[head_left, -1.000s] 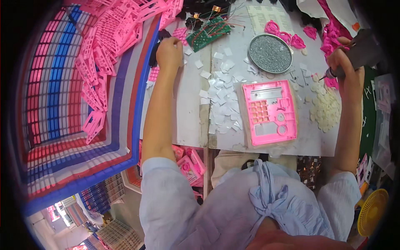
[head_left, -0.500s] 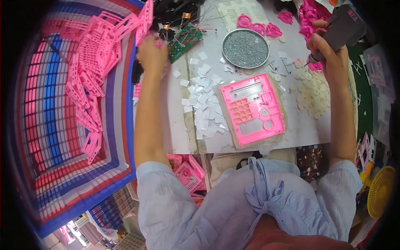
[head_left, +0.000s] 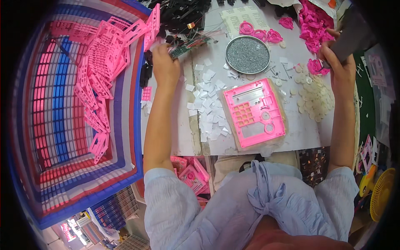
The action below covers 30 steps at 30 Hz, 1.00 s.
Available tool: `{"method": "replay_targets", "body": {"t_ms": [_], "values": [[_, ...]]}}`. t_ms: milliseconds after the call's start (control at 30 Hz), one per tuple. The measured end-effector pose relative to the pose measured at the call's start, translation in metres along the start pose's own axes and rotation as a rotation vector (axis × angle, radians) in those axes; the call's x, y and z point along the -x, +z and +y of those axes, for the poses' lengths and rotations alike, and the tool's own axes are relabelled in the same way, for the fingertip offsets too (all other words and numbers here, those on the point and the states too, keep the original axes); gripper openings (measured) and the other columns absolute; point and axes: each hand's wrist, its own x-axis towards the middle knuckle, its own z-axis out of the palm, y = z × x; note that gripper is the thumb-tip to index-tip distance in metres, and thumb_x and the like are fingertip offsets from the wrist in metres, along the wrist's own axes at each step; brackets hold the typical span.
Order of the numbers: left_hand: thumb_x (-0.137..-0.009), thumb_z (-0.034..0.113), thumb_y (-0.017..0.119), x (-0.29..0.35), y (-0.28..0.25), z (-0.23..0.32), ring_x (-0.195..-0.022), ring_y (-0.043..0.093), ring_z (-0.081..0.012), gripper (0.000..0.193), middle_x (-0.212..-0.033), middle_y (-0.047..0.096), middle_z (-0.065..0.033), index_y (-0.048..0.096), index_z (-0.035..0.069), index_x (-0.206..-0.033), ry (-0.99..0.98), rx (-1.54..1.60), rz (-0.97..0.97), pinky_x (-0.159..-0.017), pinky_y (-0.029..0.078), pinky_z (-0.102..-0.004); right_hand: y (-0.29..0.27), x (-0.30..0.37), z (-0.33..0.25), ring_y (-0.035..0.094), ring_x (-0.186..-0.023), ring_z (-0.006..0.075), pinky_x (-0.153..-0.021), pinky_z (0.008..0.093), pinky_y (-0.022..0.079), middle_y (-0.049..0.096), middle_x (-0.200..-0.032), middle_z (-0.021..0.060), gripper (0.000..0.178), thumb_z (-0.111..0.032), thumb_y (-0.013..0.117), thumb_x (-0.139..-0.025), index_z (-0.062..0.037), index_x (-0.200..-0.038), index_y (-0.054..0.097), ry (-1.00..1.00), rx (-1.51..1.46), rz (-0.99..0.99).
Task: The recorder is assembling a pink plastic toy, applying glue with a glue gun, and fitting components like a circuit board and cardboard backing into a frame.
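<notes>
My left hand (head_left: 166,64) is closed on the edge of a green circuit board (head_left: 188,48) with thin wires, at the far left of the table. The board is tilted, nearly edge-on. At the far right my right hand (head_left: 339,60) is wrapped round a dark grey power screwdriver (head_left: 352,35), blurred and partly cut by the picture's dark rim. In the middle, near the front edge, a pink plastic housing (head_left: 273,118) with a keypad grid and cut-out windows rests on a wrapped pad. Beyond it stands a round dish (head_left: 226,58) full of small grey screws.
At left, a striped woven crate (head_left: 121,166) holds several pink plastic frames (head_left: 110,52). White paper squares (head_left: 206,106) lie left of the housing, whitish discs (head_left: 314,98) right of it. Pink rings (head_left: 273,36) and black parts (head_left: 183,14) are at the back.
My left hand has moved right and taken hold of the circuit board, which has turned edge-on. My right hand has shifted slightly, and the screwdriver has tilted. The whole view has shifted a little.
</notes>
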Motion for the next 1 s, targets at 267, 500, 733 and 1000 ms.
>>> {"method": "replay_targets", "body": {"t_ms": [267,500,733,1000], "values": [[-0.073,0.005,0.072,-0.001,-0.02,0.007,-0.1,0.063,-0.0286,0.032,-0.111,0.066,-0.0068,0.072,0.015,-0.104,0.574,-0.016,-0.165,-0.088,0.05,-0.0445,-0.036,0.025,0.02,0.062,-0.093,0.0118,-0.086,0.0295,0.049,0.066,-0.103,0.005,0.041,-0.005,0.067,-0.093,0.0006,-0.132,0.057,0.044,0.007,0.026],[-0.076,0.0,0.066,0.002,-0.006,0.014,-0.103,0.065,-0.0278,0.041,-0.113,0.068,-0.0084,0.069,0.008,-0.115,0.612,0.009,-0.461,-0.084,0.055,-0.0389,-0.04,0.025,0.018,0.061,-0.092,0.0118,-0.086,0.0288,0.048,0.066,-0.102,0.0045,0.039,-0.004,0.067,-0.094,0.0013,-0.131,0.057,0.063,0.002,-0.009],[-0.077,0.008,0.063,-0.008,-0.018,0.026,-0.1,0.065,-0.0285,0.031,-0.103,0.069,-0.0058,0.069,0.01,-0.107,0.56,-0.07,-0.556,-0.08,0.055,-0.0389,-0.038,0.025,0.029,0.06,-0.095,0.0108,-0.086,0.027,0.047,0.065,-0.105,0.004,0.038,-0.004,0.066,-0.094,-0.0007,-0.131,0.057,0.059,0.006,-0.049],[-0.082,0.021,0.07,-0.034,-0.014,-0.038,-0.098,0.068,-0.0337,0.031,-0.11,0.071,-0.0145,0.071,0.004,-0.108,-0.278,0.231,-0.35,-0.088,0.053,-0.0446,-0.04,0.027,0.024,0.054,-0.122,0.0177,-0.107,0.0333,0.041,0.06,-0.126,0.0083,0.052,-0.002,0.064,-0.093,-0.0029,-0.142,0.049,0.025,0.095,0.034]]}}
